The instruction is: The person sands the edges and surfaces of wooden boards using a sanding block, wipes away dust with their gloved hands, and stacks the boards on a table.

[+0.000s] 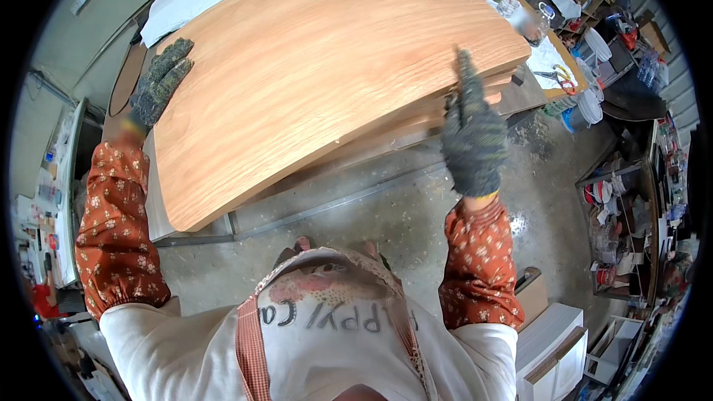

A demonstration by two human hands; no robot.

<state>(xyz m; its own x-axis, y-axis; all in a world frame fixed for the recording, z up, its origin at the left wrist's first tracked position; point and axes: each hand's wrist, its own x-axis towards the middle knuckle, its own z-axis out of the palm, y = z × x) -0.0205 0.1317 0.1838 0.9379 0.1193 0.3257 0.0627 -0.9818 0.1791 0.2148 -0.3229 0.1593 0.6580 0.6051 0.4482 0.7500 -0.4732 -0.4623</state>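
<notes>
A large wood-grain board [327, 89] with rounded corners lies at an angle on top of a stack of similar boards [401, 125]. My left hand [160, 82], in a dark grey-green knit glove, is closed over the board's left edge, its fingers resting on the top face; the thumb is hidden. At the front edge, toward the right corner, my right hand [475, 137] wears a matching glove and is slightly blurred. One finger stretches over the top face, and the hand's side is against or close to the edge. Its fingers look extended, not wrapped round the board.
A metal-framed table [334, 212] stands under the stack. Scissors [557, 78] and a clear plastic jug [541, 22] are on a side surface at the right. Cluttered shelves [627, 215] line the right side, with white boxes [553, 345] on the concrete floor [394, 223] near me.
</notes>
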